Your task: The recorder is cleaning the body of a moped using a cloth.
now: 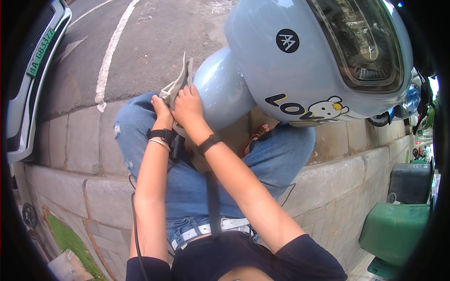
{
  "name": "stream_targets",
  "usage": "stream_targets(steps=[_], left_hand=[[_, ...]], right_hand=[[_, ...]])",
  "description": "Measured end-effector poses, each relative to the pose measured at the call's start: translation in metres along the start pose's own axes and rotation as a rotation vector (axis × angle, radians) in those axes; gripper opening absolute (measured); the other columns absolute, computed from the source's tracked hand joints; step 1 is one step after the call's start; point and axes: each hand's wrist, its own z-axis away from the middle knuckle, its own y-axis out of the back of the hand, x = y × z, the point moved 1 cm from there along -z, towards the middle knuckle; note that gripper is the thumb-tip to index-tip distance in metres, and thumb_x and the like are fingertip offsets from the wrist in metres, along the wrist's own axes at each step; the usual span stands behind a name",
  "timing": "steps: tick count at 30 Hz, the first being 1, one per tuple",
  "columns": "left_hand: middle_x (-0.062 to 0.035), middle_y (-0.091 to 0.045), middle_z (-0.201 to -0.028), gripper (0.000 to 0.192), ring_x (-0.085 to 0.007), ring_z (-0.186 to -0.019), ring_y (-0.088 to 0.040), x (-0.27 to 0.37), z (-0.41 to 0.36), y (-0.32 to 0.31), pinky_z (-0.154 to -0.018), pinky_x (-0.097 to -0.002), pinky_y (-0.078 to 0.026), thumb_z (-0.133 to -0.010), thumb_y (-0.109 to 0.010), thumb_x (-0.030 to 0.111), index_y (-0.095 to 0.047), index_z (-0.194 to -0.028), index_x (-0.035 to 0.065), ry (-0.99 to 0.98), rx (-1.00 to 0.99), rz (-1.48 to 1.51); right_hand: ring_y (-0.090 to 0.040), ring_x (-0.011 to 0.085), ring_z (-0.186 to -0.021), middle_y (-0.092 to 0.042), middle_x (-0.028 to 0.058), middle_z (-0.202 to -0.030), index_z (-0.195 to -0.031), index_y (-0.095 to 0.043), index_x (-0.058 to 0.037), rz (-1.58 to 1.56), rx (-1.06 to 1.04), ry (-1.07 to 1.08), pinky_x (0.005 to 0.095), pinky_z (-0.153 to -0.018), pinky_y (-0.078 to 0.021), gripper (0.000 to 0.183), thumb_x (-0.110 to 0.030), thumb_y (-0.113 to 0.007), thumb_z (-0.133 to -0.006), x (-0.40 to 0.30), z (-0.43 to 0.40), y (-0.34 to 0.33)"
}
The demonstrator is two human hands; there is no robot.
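Observation:
A grey-beige cloth [178, 82] is bunched between my two hands, its folded upper edges standing up. My left hand [162, 108] grips its lower left side. Right beside it, my right hand [188, 105] has its fingers closed on the cloth, the knuckles facing up. Just right of that hand curves the glossy light blue front fender [223, 87] of a scooter; I cannot tell whether the fingers touch it. The scooter's light blue front body [267, 66] rises beyond, with a round black badge, a cartoon sticker [327, 108] and a large headlight [365, 42].
My knees in blue jeans [291, 147] straddle the area below the fender. Behind me runs a stone kerb [116, 196]. A car's front bumper [24, 123] is at the left, a green bin [393, 232] and a dark bin [409, 182] at the right. Cables hang by my arms.

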Motion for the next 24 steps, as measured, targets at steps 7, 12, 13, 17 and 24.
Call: stream_targets(steps=[7, 12, 13, 17, 24], left_hand=[[-0.0180, -0.060, -0.106, 0.041, -0.0235, -0.097, -0.056, -0.001, 0.023, 0.006, -0.084, -0.0321, -0.044, -0.089, -0.038, 0.027, -0.058, -0.103, -0.0051, -0.374, -0.549, -0.842], [-0.0273, -0.059, -0.104, 0.053, -0.0347, -0.094, -0.058, -0.023, -0.001, 0.013, -0.083, -0.0400, -0.044, -0.091, -0.028, 0.032, -0.054, -0.108, -0.0100, -0.065, -0.315, -1.108], [-0.0288, -0.058, -0.106, 0.054, -0.0367, -0.098, -0.057, -0.027, -0.009, 0.018, -0.085, -0.0409, -0.043, -0.091, -0.028, 0.033, -0.054, -0.109, -0.0106, -0.153, -0.222, -1.105], [-0.0361, -0.050, -0.113, 0.067, -0.0459, -0.113, -0.045, -0.023, 0.015, -0.003, -0.098, -0.0436, -0.034, -0.093, -0.021, 0.043, -0.055, -0.108, -0.0123, -0.190, -0.256, -1.187], [-0.0204, -0.059, -0.100, 0.060, -0.0305, -0.090, -0.056, -0.017, 0.023, -0.010, -0.087, -0.0368, -0.040, -0.094, -0.024, 0.044, -0.056, -0.100, -0.0062, -0.219, -0.145, -0.825]], right_hand=[[-0.043, 0.0186, -0.121, -0.059, 0.0073, -0.111, -0.091, -0.069, -0.0071, -0.019, 0.097, 0.255, 0.0455, -0.109, -0.0166, 0.026, -0.020, -0.052, -0.077, -0.010, 0.076, -0.025], [-0.043, 0.0182, -0.121, -0.059, 0.0025, -0.112, -0.082, -0.067, -0.0175, -0.389, 0.357, 0.061, 0.0548, -0.108, -0.0134, 0.018, -0.009, -0.057, -0.069, 0.012, 0.095, 0.001], [-0.043, 0.0182, -0.121, -0.059, 0.0025, -0.112, -0.082, -0.067, -0.0175, -0.394, 0.354, 0.068, 0.0548, -0.108, -0.0134, 0.018, -0.009, -0.057, -0.069, 0.017, 0.091, 0.011], [-0.042, 0.0209, -0.122, -0.055, 0.0013, -0.119, -0.084, -0.068, -0.0231, -0.331, 0.527, -0.131, 0.0566, -0.107, -0.0114, 0.020, -0.012, -0.057, -0.071, 0.050, 0.094, 0.018], [-0.041, 0.0210, -0.124, -0.049, 0.0026, -0.127, -0.088, -0.068, -0.0248, -0.337, 0.520, -0.175, 0.0570, -0.107, -0.0110, 0.028, -0.007, -0.054, -0.071, 0.052, 0.094, 0.025]])
